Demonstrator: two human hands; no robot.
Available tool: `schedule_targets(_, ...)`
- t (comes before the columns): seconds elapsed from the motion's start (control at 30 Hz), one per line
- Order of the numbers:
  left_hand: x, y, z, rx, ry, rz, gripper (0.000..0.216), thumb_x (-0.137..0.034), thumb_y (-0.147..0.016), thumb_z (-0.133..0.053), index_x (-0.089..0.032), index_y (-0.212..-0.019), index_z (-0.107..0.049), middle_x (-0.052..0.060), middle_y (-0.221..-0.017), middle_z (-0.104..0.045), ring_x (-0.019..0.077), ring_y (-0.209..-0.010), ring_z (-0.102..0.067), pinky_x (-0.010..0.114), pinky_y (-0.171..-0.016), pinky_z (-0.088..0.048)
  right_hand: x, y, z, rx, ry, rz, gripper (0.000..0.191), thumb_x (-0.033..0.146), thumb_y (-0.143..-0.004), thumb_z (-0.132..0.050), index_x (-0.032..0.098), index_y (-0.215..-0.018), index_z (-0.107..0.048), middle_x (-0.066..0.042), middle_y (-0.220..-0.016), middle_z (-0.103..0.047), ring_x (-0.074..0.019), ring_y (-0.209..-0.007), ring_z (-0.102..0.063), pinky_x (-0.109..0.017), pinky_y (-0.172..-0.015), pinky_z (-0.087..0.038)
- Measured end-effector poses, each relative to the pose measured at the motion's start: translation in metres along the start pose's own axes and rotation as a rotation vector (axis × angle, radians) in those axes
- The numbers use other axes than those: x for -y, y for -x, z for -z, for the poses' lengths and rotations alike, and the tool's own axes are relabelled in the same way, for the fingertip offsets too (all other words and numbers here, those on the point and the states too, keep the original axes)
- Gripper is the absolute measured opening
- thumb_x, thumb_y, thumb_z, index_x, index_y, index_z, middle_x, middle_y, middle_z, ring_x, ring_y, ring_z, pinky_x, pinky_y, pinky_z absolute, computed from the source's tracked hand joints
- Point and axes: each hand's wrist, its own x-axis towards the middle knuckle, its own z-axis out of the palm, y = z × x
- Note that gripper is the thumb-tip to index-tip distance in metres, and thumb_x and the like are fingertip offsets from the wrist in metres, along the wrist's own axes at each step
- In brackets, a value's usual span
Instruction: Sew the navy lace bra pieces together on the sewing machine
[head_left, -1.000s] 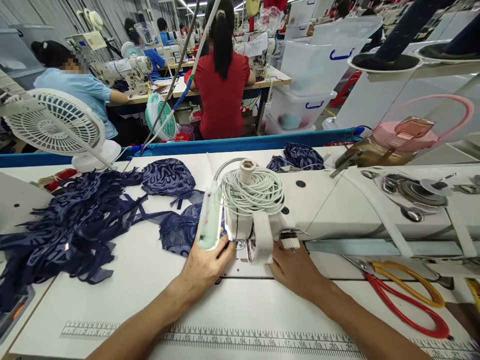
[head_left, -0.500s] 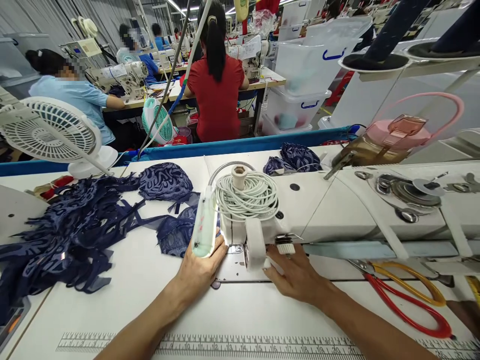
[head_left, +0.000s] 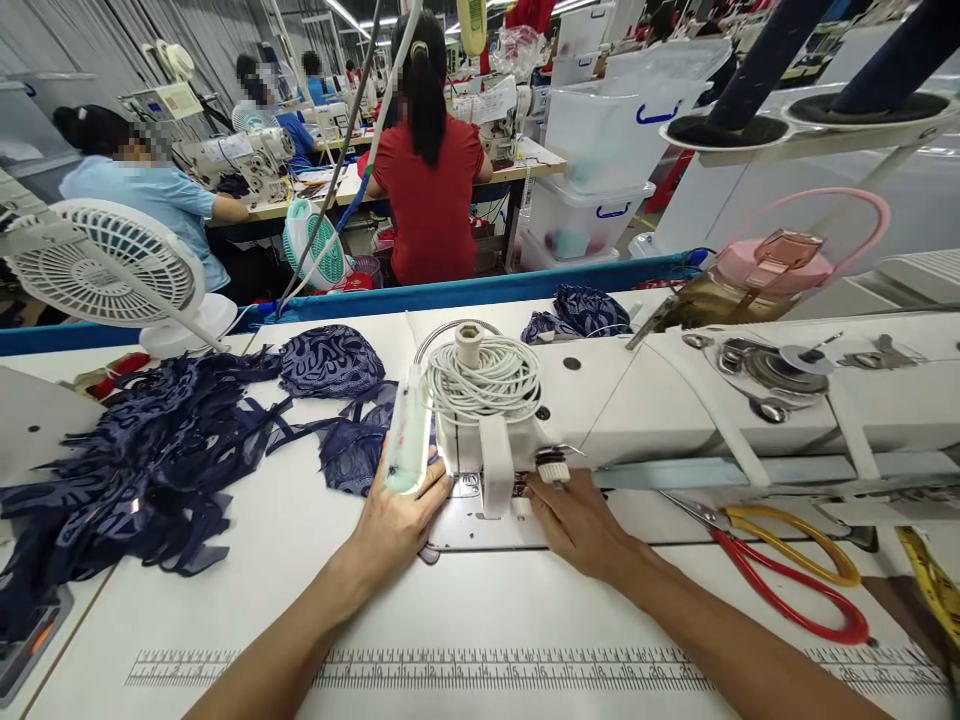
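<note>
A white sewing machine [head_left: 660,400] lies across the table, with a coil of white cord [head_left: 484,378] on its head. My left hand [head_left: 397,520] rests flat on the table just left of the needle area, fingers under the small lit lamp [head_left: 409,440] and at the edge of a navy lace piece [head_left: 352,450]. My right hand [head_left: 581,525] lies on the machine bed to the right of the presser foot, its fingertips hidden beneath the head. I cannot see what, if anything, the right fingers press.
A heap of navy lace strips [head_left: 142,460] covers the table's left side, beside a white desk fan [head_left: 105,265]. Red and yellow scissors [head_left: 787,580] lie at right. A pink-lidded bottle [head_left: 757,280] sits behind the machine. Other people sew at tables beyond.
My right hand has slid forward, its fingertips now under the machine head. The left hand has stayed by the lamp; the view shifted slightly.
</note>
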Motion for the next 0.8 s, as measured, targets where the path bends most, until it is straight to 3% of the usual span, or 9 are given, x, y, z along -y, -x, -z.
schedule_targets(0.2, 0.001, 0.003, 0.000, -0.066, 0.004, -0.002, 0.029, -0.008, -0.089, -0.048, -0.017, -0.111, -0.064, 0.008, -0.097, -0.073, 0.0214, -0.094, -0.067, 0.051, -0.104, -0.039, 0.004, -0.010, 0.003, -0.026, 0.000, 0.081, 0.019, 0.013, -0.096, -0.039, 0.016, -0.099, -0.058, -0.003, -0.073, -0.062, -0.0134, -0.064, -0.056, -0.023, -0.050, -0.037)
schedule_targets(0.37, 0.002, 0.003, 0.000, 0.032, 0.012, 0.048, 0.022, -0.007, -0.089, -0.048, -0.017, -0.100, -0.064, 0.008, -0.107, -0.071, 0.0192, -0.094, -0.066, 0.046, -0.101, -0.044, 0.001, -0.009, -0.003, 0.027, 0.049, 0.084, 0.018, 0.011, -0.092, -0.042, 0.017, -0.085, -0.057, -0.001, -0.067, -0.058, -0.0132, -0.062, -0.054, -0.023, -0.051, -0.035)
schedule_targets(0.5, -0.002, 0.010, 0.008, 0.123, -0.055, 0.116, 0.032, 0.002, -0.085, -0.041, -0.018, -0.100, -0.062, 0.008, -0.122, -0.066, 0.0227, -0.117, -0.059, 0.050, -0.104, -0.043, 0.002, -0.011, -0.003, 0.026, 0.074, 0.104, 0.021, 0.008, -0.091, -0.042, 0.017, -0.081, -0.058, -0.001, -0.065, -0.057, -0.0129, -0.059, -0.053, -0.023, -0.053, -0.036)
schedule_targets(0.63, -0.014, 0.034, 0.019, 0.223, -0.113, 0.211, 0.040, 0.006, -0.082, -0.035, -0.018, -0.101, -0.061, 0.009, -0.133, -0.060, 0.0266, -0.127, -0.052, 0.053, -0.105, -0.042, 0.000, -0.005, 0.025, 0.183, 0.193, 0.103, 0.022, 0.015, -0.095, -0.044, 0.017, -0.081, -0.061, -0.003, -0.068, -0.061, -0.0145, -0.058, -0.056, -0.026, -0.053, -0.036)
schedule_targets(0.7, -0.023, 0.049, 0.022, 0.201, -0.102, 0.238, 0.042, 0.007, -0.080, -0.035, -0.017, -0.103, -0.061, 0.009, -0.133, -0.060, 0.0271, -0.128, -0.051, 0.054, -0.107, -0.039, -0.005, 0.006, 0.047, 0.269, 0.345, 0.073, 0.026, 0.020, -0.098, -0.040, 0.018, -0.089, -0.064, -0.007, -0.081, -0.068, -0.0181, -0.069, -0.062, -0.029, -0.059, -0.040)
schedule_targets(0.8, -0.036, 0.064, 0.022, 0.111, -0.030, 0.284, 0.032, 0.001, -0.086, -0.039, -0.017, -0.104, -0.059, 0.009, -0.130, -0.062, 0.0259, -0.128, -0.051, 0.054, -0.110, -0.035, -0.016, 0.031, 0.077, 0.262, 0.492, 0.033, 0.032, 0.023, -0.099, -0.033, 0.019, -0.096, -0.065, -0.008, -0.092, -0.071, -0.0199, -0.077, -0.066, -0.032, -0.060, -0.043)
